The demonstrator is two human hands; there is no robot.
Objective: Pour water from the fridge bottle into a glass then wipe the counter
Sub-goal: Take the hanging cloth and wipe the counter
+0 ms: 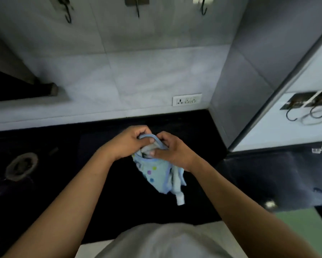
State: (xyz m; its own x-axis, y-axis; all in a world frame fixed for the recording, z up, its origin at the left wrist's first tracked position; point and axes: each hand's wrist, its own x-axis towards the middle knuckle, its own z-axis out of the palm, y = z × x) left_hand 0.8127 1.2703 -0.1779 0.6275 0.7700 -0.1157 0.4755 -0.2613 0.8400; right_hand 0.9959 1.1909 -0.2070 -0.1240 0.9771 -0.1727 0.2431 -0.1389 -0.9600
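Here, both the left hand [126, 142] and the right hand [171, 149] clamp a bunched pale-blue cloth with coloured dots [156, 172] above the glossy black stone counter [63, 183].

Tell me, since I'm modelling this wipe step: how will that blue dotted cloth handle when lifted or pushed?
Probably floppy: the blue dotted cloth droops in loose folds below the left hand and right hand. Likely light, since fingertip grips hold it. Pushed across the black counter, it would probably bunch rather than slide flat.
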